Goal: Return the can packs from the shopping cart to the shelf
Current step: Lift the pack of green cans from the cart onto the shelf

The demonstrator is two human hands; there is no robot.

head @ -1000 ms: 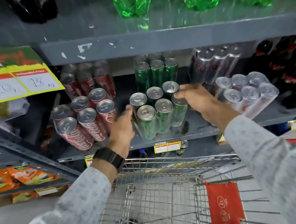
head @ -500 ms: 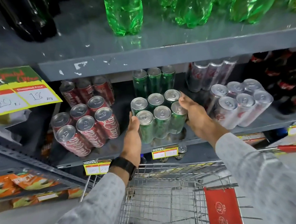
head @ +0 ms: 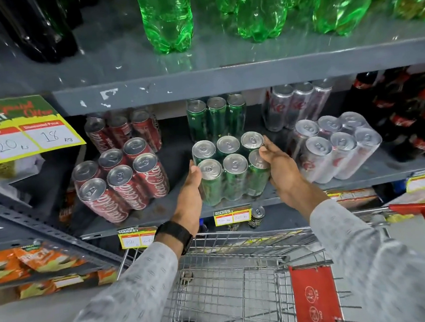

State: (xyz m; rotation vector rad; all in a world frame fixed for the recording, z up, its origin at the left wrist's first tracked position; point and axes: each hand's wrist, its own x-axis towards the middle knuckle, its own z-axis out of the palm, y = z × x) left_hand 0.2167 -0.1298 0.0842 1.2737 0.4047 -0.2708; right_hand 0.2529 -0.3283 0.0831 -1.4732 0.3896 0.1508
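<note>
Green 6-pack of cans sits on the middle shelf, near its front edge, clamped between both hands. Left hand is flat against the pack's left side, fingers extended, not curled; right hand is pressed on the right side with fingers reaching up to the back-right can top. So neither hand is closed: it's a 2-sided palm squeeze, which suits a shrink-wrapped block with no handle.

Just left of the left fingers: red cola 6-pack, small gap. Just right of the right fingers: silver diet cola 6-pack, tight gap. Beyond the fingertips, further back: a second row of green cans, apart from the held pack. Placement logic reads as colour-matched lanes, green in front of green.

Pack bottom looks seated on the shelf, so my read is final squaring or about to let go. Shopping cart below the wrists shows no packs in the visible part of the basket; task is likely near done.
</note>
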